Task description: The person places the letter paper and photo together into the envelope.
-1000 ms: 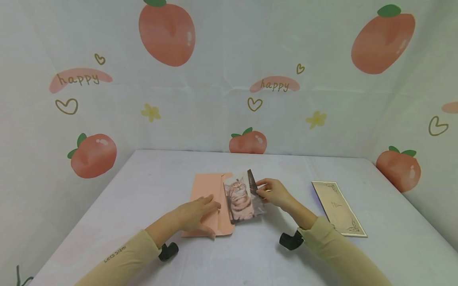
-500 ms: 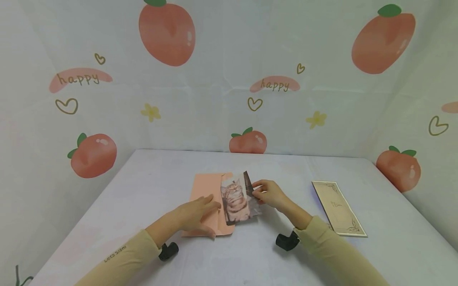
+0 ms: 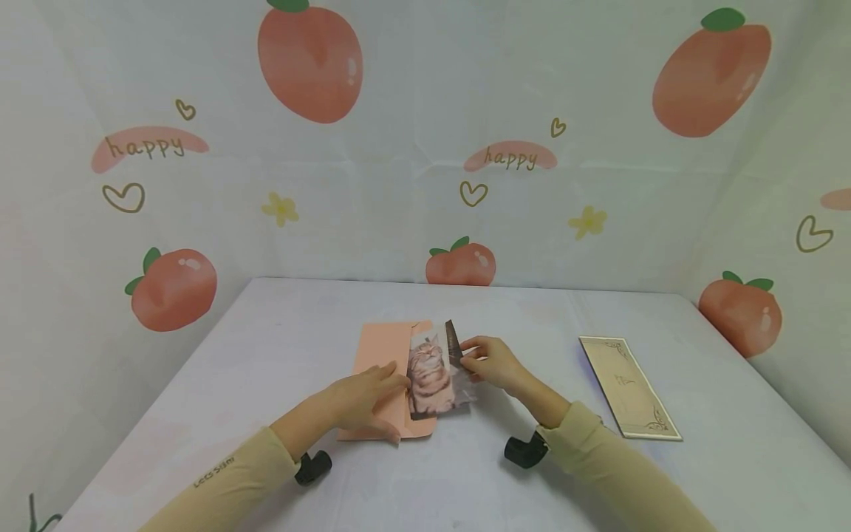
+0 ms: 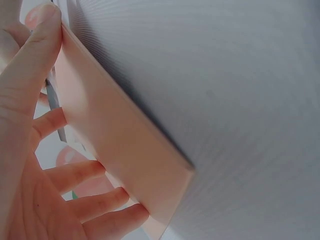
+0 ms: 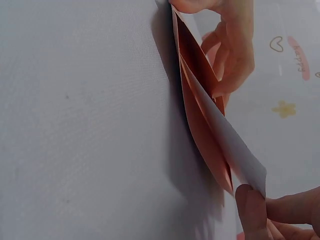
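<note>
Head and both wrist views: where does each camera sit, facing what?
Head: worn on the head, facing forward-down over the white table; left hand, right hand and beige sleeves show.
Left wrist: on that wrist, facing the pink rectangular paper envelope; left hand shows.
Right wrist: on that wrist, facing the envelope's open side; both hands show.
Shared by both wrist views: envelope, left hand.

room lies beyond the envelope (image 3: 387,340), forearms (image 3: 233,473) in front.
</note>
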The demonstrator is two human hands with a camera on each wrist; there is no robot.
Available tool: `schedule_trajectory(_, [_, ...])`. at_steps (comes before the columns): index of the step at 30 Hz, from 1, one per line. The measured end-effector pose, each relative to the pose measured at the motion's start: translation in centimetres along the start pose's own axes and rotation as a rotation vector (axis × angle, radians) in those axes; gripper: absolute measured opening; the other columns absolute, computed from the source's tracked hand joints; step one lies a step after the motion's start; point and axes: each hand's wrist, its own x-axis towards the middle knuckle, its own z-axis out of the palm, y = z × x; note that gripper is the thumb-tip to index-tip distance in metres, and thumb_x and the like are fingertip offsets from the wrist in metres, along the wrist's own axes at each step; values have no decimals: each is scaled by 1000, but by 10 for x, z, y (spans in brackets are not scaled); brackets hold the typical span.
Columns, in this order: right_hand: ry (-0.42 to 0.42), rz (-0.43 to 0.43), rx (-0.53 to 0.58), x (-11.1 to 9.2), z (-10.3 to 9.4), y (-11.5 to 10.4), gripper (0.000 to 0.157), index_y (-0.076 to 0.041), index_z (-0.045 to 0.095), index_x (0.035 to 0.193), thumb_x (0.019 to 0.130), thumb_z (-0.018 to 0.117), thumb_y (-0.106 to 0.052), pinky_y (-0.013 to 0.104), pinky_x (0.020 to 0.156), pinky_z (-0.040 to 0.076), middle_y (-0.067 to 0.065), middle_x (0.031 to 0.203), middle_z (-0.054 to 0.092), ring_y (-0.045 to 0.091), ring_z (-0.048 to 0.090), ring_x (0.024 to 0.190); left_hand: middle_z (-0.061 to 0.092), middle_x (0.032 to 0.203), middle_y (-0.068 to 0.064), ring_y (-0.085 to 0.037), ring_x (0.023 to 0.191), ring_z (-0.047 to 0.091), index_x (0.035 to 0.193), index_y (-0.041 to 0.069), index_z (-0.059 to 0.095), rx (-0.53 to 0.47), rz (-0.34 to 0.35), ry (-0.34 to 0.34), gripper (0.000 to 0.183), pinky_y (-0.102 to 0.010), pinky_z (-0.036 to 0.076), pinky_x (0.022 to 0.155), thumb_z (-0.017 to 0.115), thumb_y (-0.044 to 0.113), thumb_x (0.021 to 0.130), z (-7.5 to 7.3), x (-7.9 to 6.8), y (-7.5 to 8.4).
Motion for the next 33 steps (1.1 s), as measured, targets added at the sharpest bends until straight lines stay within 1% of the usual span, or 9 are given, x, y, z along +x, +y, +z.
schedule_trajectory(3, [-4, -7, 2, -1, 3, -2, 30, 10, 55, 116, 88, 58, -1, 25, 59, 56, 19, 89, 66, 5, 56, 61, 29, 149, -26, -52, 130, 35, 133, 19, 41, 4, 1, 4, 81, -61, 43, 94, 72, 57, 69, 0, -1, 0])
schedule_trajectory(9, [0, -19, 0, 0, 8, -2, 30, 10, 55, 116, 88, 58, 0, 27, 59, 56, 19, 88, 66, 6, 56, 58, 28, 150, -24, -52, 131, 34, 136, 19, 41, -9, -18, -16, 82, -61, 41, 96, 71, 57, 70, -1, 0, 1])
schedule_trajectory(12, [-1, -24, -5, 0, 11, -2, 30, 10, 55, 116, 88, 57, 0, 27, 59, 56, 19, 87, 65, 6, 56, 58, 27, 151, -23, -51, 132, 33, 136, 20, 41, -14, -27, -23, 82, -61, 41, 96, 71, 59, 70, -1, 0, 1])
schedule_trajectory(18, [-11, -33, -23, 0, 14, -3, 29, 9, 55, 116, 89, 57, 0, 27, 58, 55, 17, 86, 64, 6, 58, 62, 31, 149, -22, -50, 130, 37, 132, 20, 43, 4, -10, -5, 78, -58, 44, 94, 71, 58, 70, 0, 1, -1])
schedule_trajectory(22, [-8, -33, -28, 0, 16, -4, 29, 9, 55, 117, 89, 57, -1, 26, 57, 55, 16, 86, 63, 6, 59, 62, 30, 149, -23, -51, 130, 37, 132, 21, 43, 6, -15, -8, 78, -59, 44, 94, 71, 58, 70, 0, 2, -1])
schedule_trajectory(33, [-19, -38, -25, 1, 20, -2, 31, 8, 54, 117, 89, 58, -2, 27, 57, 55, 16, 88, 62, 6, 59, 63, 29, 151, -21, -48, 133, 34, 134, 23, 42, -3, -34, -14, 80, -59, 40, 99, 70, 61, 69, 0, 2, 0])
